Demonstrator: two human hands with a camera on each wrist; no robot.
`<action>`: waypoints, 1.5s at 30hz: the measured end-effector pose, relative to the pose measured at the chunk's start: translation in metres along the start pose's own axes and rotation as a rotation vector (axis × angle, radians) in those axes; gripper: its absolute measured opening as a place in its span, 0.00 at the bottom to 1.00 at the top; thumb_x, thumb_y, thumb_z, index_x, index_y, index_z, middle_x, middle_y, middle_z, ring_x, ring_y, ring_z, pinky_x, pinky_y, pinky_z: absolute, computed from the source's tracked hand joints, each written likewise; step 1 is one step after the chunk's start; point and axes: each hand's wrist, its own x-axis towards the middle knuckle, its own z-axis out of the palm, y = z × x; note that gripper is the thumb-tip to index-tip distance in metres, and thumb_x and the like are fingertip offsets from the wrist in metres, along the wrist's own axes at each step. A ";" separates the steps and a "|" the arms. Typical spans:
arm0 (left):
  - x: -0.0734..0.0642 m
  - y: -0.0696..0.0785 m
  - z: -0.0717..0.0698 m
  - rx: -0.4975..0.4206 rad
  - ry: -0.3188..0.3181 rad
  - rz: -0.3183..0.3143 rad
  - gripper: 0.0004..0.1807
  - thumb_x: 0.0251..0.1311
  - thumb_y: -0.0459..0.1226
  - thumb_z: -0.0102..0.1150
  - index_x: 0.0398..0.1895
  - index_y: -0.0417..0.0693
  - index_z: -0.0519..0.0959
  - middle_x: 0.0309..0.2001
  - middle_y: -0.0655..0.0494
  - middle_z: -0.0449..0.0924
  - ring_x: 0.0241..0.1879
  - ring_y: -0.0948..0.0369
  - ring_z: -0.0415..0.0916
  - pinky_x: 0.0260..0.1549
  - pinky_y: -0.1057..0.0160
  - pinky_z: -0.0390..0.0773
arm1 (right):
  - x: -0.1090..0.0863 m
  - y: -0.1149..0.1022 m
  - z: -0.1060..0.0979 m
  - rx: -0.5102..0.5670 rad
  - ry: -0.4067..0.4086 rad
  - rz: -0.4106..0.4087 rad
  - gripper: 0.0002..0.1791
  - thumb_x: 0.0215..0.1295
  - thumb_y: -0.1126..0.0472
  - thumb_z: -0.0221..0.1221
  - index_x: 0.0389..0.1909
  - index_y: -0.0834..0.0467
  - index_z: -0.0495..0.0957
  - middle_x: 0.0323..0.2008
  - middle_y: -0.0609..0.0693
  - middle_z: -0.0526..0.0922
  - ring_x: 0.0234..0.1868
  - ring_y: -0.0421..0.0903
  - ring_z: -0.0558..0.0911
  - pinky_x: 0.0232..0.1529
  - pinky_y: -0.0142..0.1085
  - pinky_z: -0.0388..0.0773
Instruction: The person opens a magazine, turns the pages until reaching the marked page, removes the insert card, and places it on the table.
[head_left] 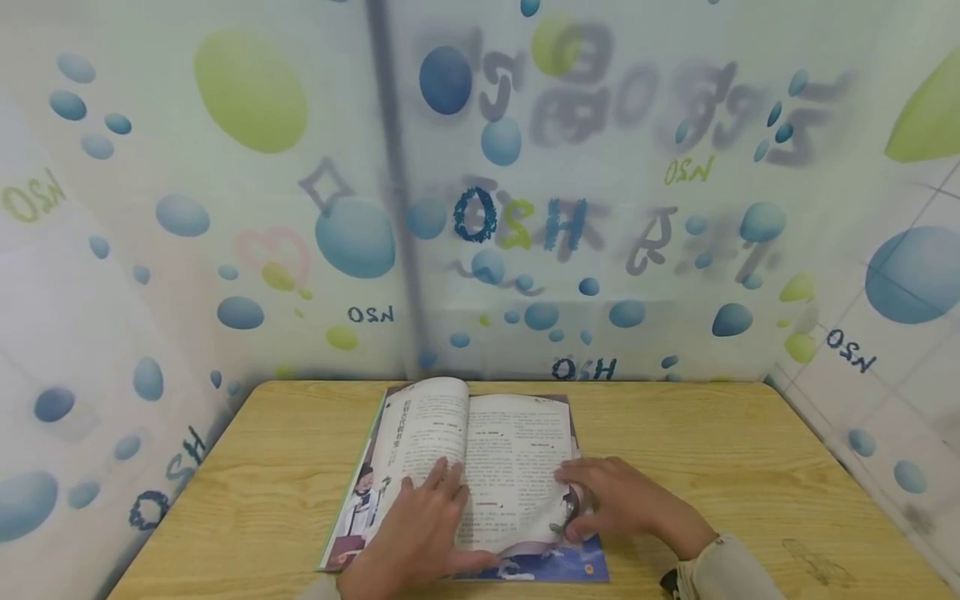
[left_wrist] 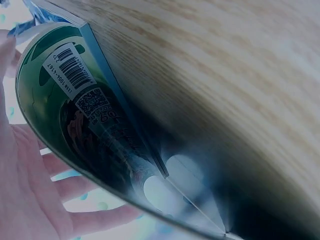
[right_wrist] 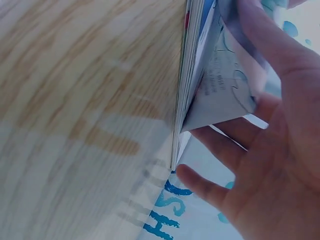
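An open magazine (head_left: 498, 433) lies on the wooden table, its pages covered in printed text. Across the lower part of the left page and the spine rests my left hand (head_left: 416, 529), fingers spread. My right hand (head_left: 626, 504) pinches the outer edge of the right page (head_left: 517, 492), whose lower corner curls up. Beneath it shows a blue picture page (head_left: 555, 565). The right wrist view has the lifted page (right_wrist: 212, 97) between thumb and fingers. In the left wrist view, the green back cover (left_wrist: 42, 97) with a barcode bends up from the table.
The wooden table (head_left: 247, 492) extends on both sides of the magazine. Behind it and at the sides stand pale walls (head_left: 637, 333) printed with blue and green drops and mirrored lettering. A dark band (head_left: 672, 581) is at the right wrist.
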 end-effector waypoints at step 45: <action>0.003 -0.002 0.005 0.331 0.298 0.423 0.08 0.60 0.45 0.60 0.35 0.54 0.84 0.62 0.52 0.77 0.71 0.50 0.63 0.66 0.35 0.58 | -0.012 0.005 -0.005 0.007 -0.101 -0.045 0.58 0.35 0.33 0.76 0.69 0.57 0.70 0.72 0.59 0.65 0.70 0.62 0.66 0.62 0.63 0.65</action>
